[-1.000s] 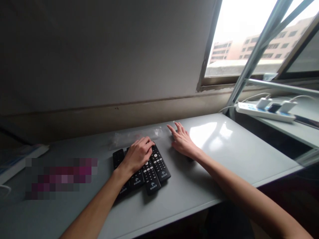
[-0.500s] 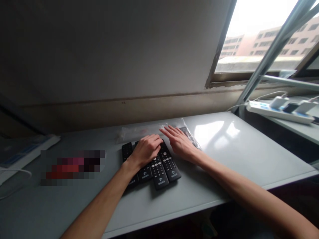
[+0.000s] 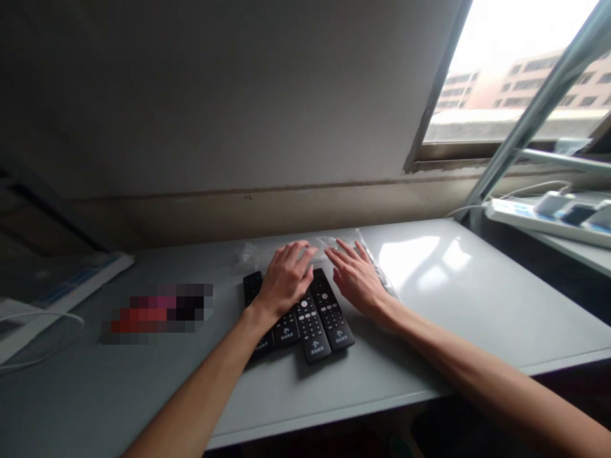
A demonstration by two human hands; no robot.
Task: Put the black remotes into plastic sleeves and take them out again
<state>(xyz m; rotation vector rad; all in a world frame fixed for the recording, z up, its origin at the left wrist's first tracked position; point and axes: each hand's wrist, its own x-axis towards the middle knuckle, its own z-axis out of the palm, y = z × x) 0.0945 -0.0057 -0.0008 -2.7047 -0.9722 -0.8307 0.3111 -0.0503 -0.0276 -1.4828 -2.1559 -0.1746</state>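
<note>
Several black remote controls [image 3: 312,327] lie side by side on the grey table [image 3: 267,407], buttons up. My left hand [image 3: 287,277] is over their far ends, fingers stretched forward and thumb apart; it hides part of the remotes, and whether it touches them I cannot tell. My right hand [image 3: 356,277] is just right of the rightmost remote, palm down with fingers spread and nothing gripped. Beneath and beyond it lies a clear plastic bag [image 3: 384,275], mostly covered by the hand. More clear plastic wrapping [image 3: 248,256] lies behind the remotes.
A pixelated red and black item [image 3: 157,315] lies on the left of the table. A white power strip [image 3: 95,280] with a cable is at the far left, and another power strip [image 3: 529,216] with plugs is at the right. A metal post [image 3: 520,133] stands by the window.
My left hand has lifted its fingers from a curled shape and stretched them forward. My right hand now covers more of the plastic bag. The whole view has shifted slightly.
</note>
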